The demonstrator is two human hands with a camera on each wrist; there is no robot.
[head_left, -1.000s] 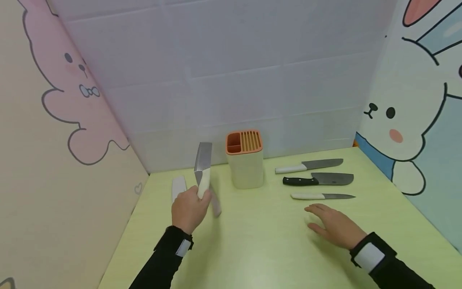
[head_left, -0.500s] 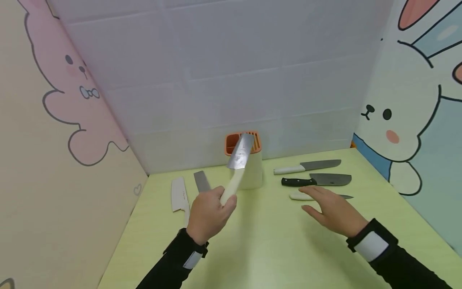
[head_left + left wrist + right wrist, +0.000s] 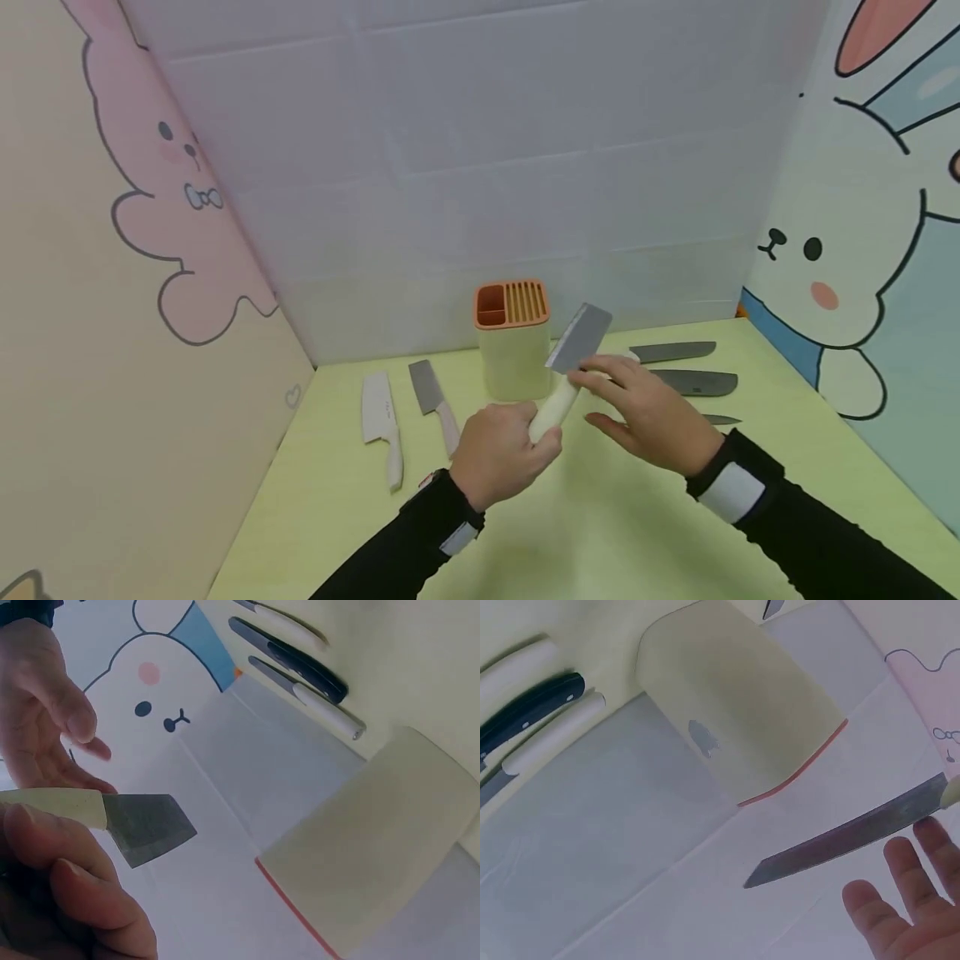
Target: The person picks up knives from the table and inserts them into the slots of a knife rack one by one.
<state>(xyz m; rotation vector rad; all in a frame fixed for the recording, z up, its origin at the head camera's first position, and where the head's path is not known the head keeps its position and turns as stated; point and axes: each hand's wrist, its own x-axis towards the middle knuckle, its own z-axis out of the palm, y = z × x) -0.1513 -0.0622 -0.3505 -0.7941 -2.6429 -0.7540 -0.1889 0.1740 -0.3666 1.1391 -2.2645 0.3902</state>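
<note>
Cream-handled knife (image 3: 567,363), broad grey blade (image 3: 581,336)

Head view: right hand (image 3: 648,408), 4 o'clock, hides handles of middle knife (image 3: 699,383) and near knife (image 3: 723,419). Whether it touches held knife (image 3: 581,337): cannot tell. At 6 o'clock, left hand (image 3: 501,454) covers butt of held knife's handle. Lettering on cleaver (image 3: 378,408), between 7 and 8 o'clock, too small to read. Right wrist view: held knife's handle cut off by edge, 3 o'clock. Left wrist view: left hand cut off, 8 o'clock.

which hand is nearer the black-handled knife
Right: the right hand partly covers the black-handled knife in the head view; the left hand is farther left, another knife in its grip.
</note>
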